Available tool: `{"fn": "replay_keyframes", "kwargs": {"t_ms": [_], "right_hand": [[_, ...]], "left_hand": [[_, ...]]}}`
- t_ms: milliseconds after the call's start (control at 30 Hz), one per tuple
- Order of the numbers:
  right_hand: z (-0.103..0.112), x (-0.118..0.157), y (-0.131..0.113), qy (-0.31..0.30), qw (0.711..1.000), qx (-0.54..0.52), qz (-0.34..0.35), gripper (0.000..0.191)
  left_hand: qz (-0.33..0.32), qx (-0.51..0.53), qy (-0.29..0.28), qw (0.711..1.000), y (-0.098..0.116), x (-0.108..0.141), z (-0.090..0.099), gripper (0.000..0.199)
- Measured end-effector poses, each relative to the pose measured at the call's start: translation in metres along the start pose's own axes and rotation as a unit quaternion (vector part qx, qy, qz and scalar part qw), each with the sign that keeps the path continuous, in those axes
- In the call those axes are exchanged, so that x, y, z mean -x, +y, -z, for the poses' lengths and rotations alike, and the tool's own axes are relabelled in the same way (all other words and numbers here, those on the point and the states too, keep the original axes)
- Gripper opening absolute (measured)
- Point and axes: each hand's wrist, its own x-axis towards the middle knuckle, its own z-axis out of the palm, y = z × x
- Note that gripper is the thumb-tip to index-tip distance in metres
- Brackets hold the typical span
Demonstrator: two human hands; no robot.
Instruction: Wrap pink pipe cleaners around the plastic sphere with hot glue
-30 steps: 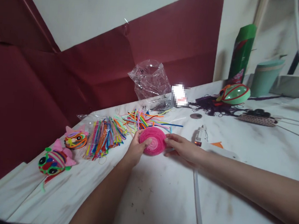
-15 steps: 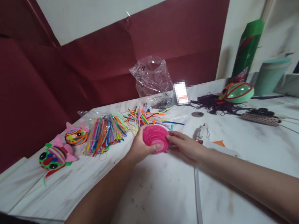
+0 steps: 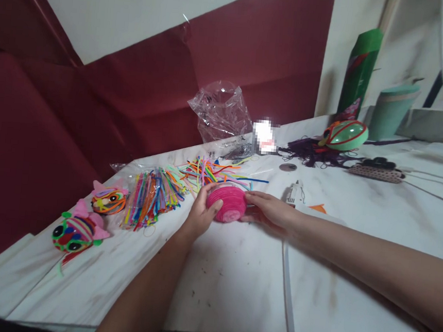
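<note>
A round pink ribbed piece (image 3: 227, 204) with a paler pink centre is held over the marble-patterned table (image 3: 234, 291). My left hand (image 3: 203, 210) grips its left side, thumb on the front face. On its right edge, the fingers and thumb of my right hand (image 3: 266, 210) are closed. Behind it lie loose coloured pipe cleaners (image 3: 205, 171). A bagged bundle of pipe cleaners (image 3: 152, 198) rests to the left. The white glue gun (image 3: 295, 192) is beyond my right wrist, partly hidden by the arm.
Two decorated fish-like figures (image 3: 78, 231) sit at the left. A clear plastic bag (image 3: 222, 112) stands at the back. Farther right are a green balloon-shaped piece (image 3: 348, 136), purple tassels (image 3: 308, 152), a dotted power-strip-like object (image 3: 376, 173), a green bottle (image 3: 359, 72) and a teal bin (image 3: 392, 114).
The pink piece has tilted, its pale centre now facing lower, and my left thumb has moved up off that centre. The whole view has shifted slightly.
</note>
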Motion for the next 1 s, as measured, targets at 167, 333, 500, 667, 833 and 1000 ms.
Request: {"fn": "replay_keyframes", "kwargs": {"t_ms": [167,333,500,667,833,1000], "right_hand": [[0.0,0.001,0.0,-0.01,1.0,0.018,-0.005,0.008],[0.002,0.001,0.0,-0.001,0.999,0.053,0.006,0.007],[0.005,0.001,-0.002,0.009,0.996,0.082,0.027,0.005],[0.005,0.0,-0.001,0.011,0.995,0.092,0.035,0.006],[0.006,0.0,0.0,0.001,0.995,0.09,0.033,0.009],[0.006,0.0,0.0,-0.003,0.995,0.092,0.04,0.014]], "left_hand": [[0.035,0.007,0.027,0.999,0.001,-0.001,0.0,0.046],[0.07,0.046,0.029,0.996,0.006,0.0,-0.005,0.049],[0.133,0.1,0.048,0.985,0.003,0.001,-0.011,0.052],[0.133,0.096,0.067,0.984,0.002,0.001,-0.012,0.053],[0.128,0.077,0.066,0.987,0.008,0.002,-0.013,0.051],[0.131,0.067,0.063,0.987,0.012,0.002,-0.014,0.051]]}}
